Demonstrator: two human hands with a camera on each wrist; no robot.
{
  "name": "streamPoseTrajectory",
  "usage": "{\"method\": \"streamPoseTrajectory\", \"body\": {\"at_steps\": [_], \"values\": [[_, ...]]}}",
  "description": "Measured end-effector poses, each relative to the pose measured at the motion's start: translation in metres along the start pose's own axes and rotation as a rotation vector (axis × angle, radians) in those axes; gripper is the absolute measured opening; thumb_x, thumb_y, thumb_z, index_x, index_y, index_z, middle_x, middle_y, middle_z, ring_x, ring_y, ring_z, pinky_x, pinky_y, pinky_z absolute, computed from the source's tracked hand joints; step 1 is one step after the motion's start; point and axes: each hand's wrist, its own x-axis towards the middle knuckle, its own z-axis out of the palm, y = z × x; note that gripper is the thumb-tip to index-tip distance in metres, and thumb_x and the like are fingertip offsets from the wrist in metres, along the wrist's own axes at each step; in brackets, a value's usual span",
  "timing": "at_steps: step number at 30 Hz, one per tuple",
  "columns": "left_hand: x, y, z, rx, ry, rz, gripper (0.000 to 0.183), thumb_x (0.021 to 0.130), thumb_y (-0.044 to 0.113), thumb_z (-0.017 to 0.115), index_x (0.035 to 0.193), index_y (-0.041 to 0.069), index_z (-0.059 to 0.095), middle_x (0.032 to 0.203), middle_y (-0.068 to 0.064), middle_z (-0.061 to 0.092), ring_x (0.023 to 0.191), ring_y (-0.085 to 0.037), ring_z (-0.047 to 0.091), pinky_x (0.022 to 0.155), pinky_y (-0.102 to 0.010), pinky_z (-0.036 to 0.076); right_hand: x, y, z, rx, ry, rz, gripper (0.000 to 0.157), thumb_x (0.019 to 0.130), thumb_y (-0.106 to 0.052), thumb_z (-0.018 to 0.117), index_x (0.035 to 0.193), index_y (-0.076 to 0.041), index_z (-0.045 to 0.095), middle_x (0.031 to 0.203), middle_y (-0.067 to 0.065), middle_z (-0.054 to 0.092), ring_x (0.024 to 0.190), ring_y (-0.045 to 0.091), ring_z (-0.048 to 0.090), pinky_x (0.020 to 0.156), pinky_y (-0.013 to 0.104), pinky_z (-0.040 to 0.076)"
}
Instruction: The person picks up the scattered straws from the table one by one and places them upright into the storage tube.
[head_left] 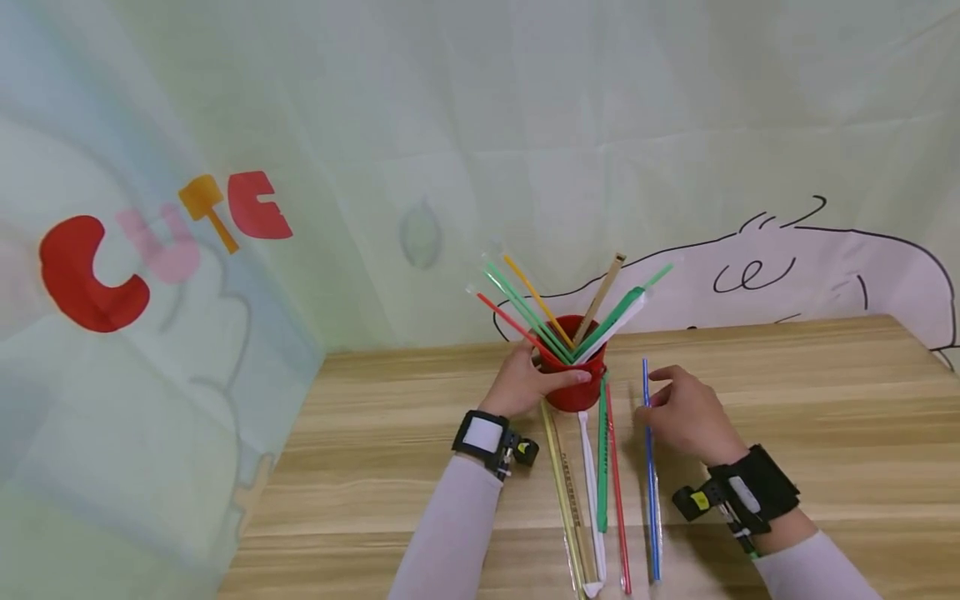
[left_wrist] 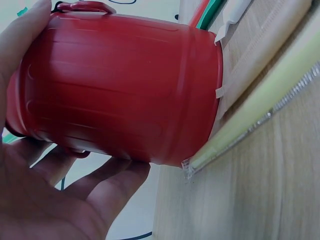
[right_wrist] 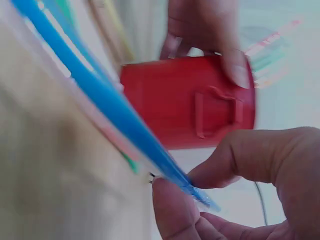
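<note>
Right grip (head_left: 690, 419) pinches blue straw (head_left: 652, 500); left grip (head_left: 522, 382) holds bucket (head_left: 572, 397).

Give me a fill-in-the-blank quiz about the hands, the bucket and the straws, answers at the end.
1. The left hand grips a ____ bucket.
2. The right hand pinches a ____ straw.
3. On the table, the green item lies directly between the red straw and the ____ item.
Missing words: red; blue; white.
</note>
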Motion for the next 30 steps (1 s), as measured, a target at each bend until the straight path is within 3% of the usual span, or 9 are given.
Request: {"method": "streamPoseTrajectory", "body": {"at_steps": [8, 13, 18, 23, 26, 30], "values": [[0.003, 0.000, 0.002, 0.001, -0.004, 0.014, 0.075, 0.082, 0.042, 0.089, 0.146, 0.033, 0.050, 0.135, 0.008, 0.064, 0.128, -0.016, 0.058, 0.106, -0.044, 0.053, -0.008, -0.005, -0.033, 0.126, 0.134, -0.059, 0.057, 0.096, -0.011, 0.066, 0.143, 0.012, 0.045, 0.105, 0.024, 0.066, 0.071, 0.021, 0.072, 0.062, 0.029, 0.061], [0.004, -0.001, 0.005, 0.005, -0.001, 0.003, 0.076, 0.083, 0.041, 0.088, 0.147, 0.033, 0.048, 0.139, 0.005, 0.062, 0.129, -0.020, 0.057, 0.105, -0.045, 0.055, -0.013, -0.013, -0.058, 0.183, 0.249, -0.115, 0.051, 0.099, -0.009, 0.062, 0.143, 0.011, 0.044, 0.109, 0.026, 0.063, 0.071, 0.007, 0.071, 0.063, 0.023, 0.062], [0.005, -0.001, 0.007, 0.018, 0.005, -0.010, 0.076, 0.082, 0.043, 0.088, 0.147, 0.033, 0.048, 0.140, 0.003, 0.062, 0.129, -0.021, 0.058, 0.104, -0.046, 0.055, -0.019, -0.023, -0.084, 0.230, 0.411, -0.181, 0.043, 0.101, -0.012, 0.064, 0.137, 0.003, 0.044, 0.107, 0.010, 0.059, 0.073, -0.004, 0.065, 0.064, 0.017, 0.060], [0.007, -0.001, 0.007, 0.015, 0.003, -0.021, 0.077, 0.082, 0.044, 0.088, 0.147, 0.032, 0.048, 0.139, 0.003, 0.062, 0.128, -0.021, 0.058, 0.102, -0.044, 0.057, -0.020, -0.038, -0.105, 0.281, 0.561, -0.225, 0.037, 0.099, -0.011, 0.068, 0.130, -0.016, 0.047, 0.100, -0.012, 0.058, 0.076, -0.006, 0.065, 0.065, 0.009, 0.056], [0.007, -0.001, 0.008, 0.014, 0.006, -0.026, 0.077, 0.082, 0.044, 0.088, 0.147, 0.032, 0.048, 0.139, 0.004, 0.062, 0.129, -0.021, 0.058, 0.102, -0.044, 0.057, -0.019, -0.051, -0.113, 0.335, 0.627, -0.230, 0.039, 0.098, -0.009, 0.069, 0.127, -0.025, 0.048, 0.100, -0.015, 0.060, 0.077, -0.006, 0.067, 0.068, 0.008, 0.055], [0.007, -0.002, 0.008, 0.017, 0.013, -0.025, 0.076, 0.082, 0.043, 0.088, 0.147, 0.033, 0.049, 0.139, 0.002, 0.062, 0.129, -0.022, 0.059, 0.101, -0.043, 0.057, -0.014, -0.067, -0.116, 0.420, 0.680, -0.257, 0.040, 0.095, -0.006, 0.070, 0.123, -0.025, 0.050, 0.101, -0.010, 0.061, 0.077, -0.004, 0.070, 0.069, 0.010, 0.057]]}}
